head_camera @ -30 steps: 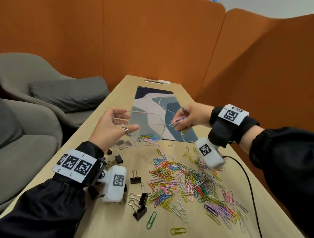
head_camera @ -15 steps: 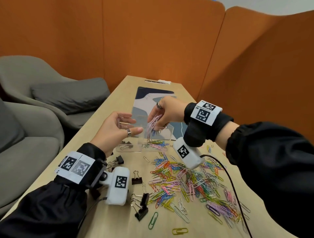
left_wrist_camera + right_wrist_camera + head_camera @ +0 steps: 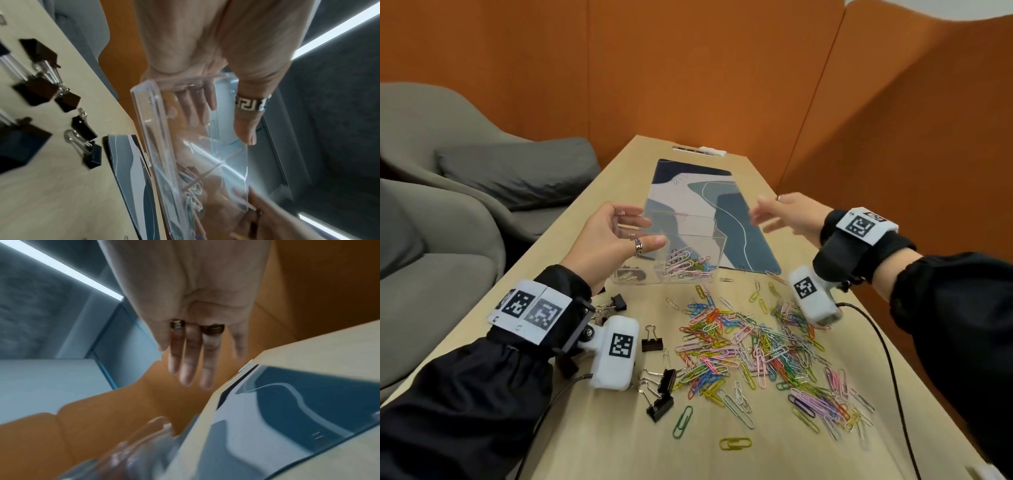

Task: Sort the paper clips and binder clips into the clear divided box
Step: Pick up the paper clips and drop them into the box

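The clear divided box [image 3: 717,245] stands tilted on the table, gripped at its left end by my left hand [image 3: 616,240], thumb on the near wall, fingers behind the far wall [image 3: 195,104]. Coloured paper clips [image 3: 688,265] lie in its right compartment and black binder clips [image 3: 628,274] in its left one. My right hand [image 3: 777,216] hovers to the right of the box with straight fingers [image 3: 187,366] and nothing in it. A big heap of coloured paper clips [image 3: 756,346] covers the table in front. Black binder clips [image 3: 652,342] lie near my left wrist.
A blue-grey patterned mat [image 3: 736,219] lies behind the box. A black cable [image 3: 887,349] runs along the table's right side. Grey armchairs [image 3: 448,192] stand left of the table, and orange partition walls [image 3: 722,68] close the back and right.
My right hand carried a bunch of paper clips over the box, let them fall into the right compartment, and has drawn back to the right, empty. The left hand kept hold of the box.
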Demonstrator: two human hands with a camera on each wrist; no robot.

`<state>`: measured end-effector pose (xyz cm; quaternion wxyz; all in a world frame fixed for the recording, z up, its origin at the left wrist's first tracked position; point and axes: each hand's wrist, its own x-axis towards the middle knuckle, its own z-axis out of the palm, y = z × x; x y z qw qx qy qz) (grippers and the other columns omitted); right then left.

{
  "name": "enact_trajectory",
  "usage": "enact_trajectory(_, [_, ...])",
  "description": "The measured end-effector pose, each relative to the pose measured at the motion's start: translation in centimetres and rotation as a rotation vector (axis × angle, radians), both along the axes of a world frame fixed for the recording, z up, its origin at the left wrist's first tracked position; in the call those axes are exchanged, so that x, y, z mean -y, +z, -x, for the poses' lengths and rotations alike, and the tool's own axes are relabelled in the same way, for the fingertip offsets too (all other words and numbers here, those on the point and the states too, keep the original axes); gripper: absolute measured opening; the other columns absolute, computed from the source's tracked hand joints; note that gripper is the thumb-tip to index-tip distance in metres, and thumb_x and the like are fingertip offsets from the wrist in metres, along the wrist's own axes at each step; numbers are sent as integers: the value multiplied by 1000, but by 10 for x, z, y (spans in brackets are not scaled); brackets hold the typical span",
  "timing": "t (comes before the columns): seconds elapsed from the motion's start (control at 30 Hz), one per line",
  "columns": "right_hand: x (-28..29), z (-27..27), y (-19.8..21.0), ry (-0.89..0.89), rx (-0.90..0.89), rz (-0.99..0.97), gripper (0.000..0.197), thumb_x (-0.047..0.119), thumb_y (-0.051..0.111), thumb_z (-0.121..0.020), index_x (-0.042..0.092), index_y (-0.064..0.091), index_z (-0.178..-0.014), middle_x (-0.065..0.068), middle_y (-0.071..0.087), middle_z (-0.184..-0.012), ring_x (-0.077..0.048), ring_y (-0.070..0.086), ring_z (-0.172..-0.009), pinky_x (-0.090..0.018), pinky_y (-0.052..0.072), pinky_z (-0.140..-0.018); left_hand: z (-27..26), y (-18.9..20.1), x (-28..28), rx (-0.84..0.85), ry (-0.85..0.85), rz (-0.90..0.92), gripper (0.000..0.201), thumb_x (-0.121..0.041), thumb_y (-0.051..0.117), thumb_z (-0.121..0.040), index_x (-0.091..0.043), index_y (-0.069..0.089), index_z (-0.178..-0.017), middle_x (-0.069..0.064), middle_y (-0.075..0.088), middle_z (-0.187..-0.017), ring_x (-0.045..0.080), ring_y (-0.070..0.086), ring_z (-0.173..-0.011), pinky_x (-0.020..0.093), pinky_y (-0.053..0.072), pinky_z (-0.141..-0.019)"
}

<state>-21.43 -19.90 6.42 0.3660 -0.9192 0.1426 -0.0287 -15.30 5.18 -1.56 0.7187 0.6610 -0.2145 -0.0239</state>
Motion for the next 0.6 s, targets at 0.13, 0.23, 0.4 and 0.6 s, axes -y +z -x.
enact_trajectory(0.13, [40, 5, -34, -86, -400, 369, 56, 41, 25, -101, 2, 42, -137, -12, 39, -146, -29, 37, -135, -33, 27, -109, 1, 0, 1, 7, 1, -6, 56, -11, 78, -65, -14, 50, -113, 0, 62, -102, 12, 62, -92, 23, 49, -75])
enact_trajectory(0.23, [55, 15, -51, -188, -628, 543, 64, 46, 19, -100, -1, 32, -141, -16, 29, -152, -29, 29, -140, -36, 22, -113, 1, 1, 1, 11, -5, -15, 55, -10, 78, -66, -14, 50, -113, 0, 62, -102, 12, 62, -91, 22, 50, -75])
enact_trajectory(0.4, [54, 26, -64, -159, -740, 520, 61, 45, 18, -101, 1, 60, -108, -17, 49, -135, -30, 46, -124, -36, 32, -103, 2, 1, 2, 13, -15, -24, 55, -11, 78, -66, -14, 50, -114, -2, 62, -101, 11, 62, -90, 22, 50, -75])
enact_trajectory(0.6, [43, 30, -60, -98, -616, 183, 54, 45, 27, -99, 7, 50, -130, -11, 51, -129, -29, 49, -122, -38, 39, -102, 3, -1, 2, 17, -33, -36, 52, -11, 78, -67, -17, 51, -110, -3, 62, -100, 10, 63, -87, 19, 49, -71])
